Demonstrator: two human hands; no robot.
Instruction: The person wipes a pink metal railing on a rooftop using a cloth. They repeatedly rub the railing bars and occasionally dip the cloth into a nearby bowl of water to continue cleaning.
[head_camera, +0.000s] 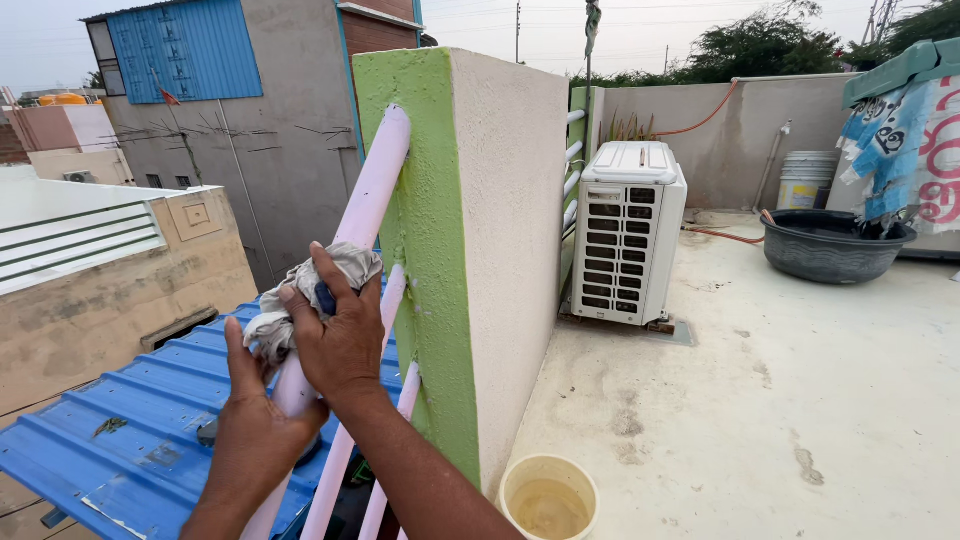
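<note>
Closest to me, my left hand (250, 400) reaches up beside the top pale pink round railing pipe (375, 185), its fingers (236, 345) raised against the lower bunch of the crumpled grey-white cleaning cloth (300, 295); I cannot tell whether they actually grip it. My right hand (340, 335) sits just above, fingers (330, 275) clenched over the cloth and pressing it around the pipe. The cloth wraps the pipe about midway along its visible length, below the point where the pipe meets the green-painted edge of the cream plaster wall pillar (470, 250). Two more pink pipes run lower, parallel to the first.

Down at the bottom stands a small cream plastic bucket holding murky water (548, 497) on the pale concrete terrace floor (800, 380), just beside the pillar's foot. To my left, below the railing, lies a blue corrugated metal roof (130, 440).

Further back, a white outdoor air-conditioner unit (628, 235) stands against the wall. Beyond it sit a wide dark grey round tub (830, 245) and a white plastic pail (805, 180), near the far wall.
</note>
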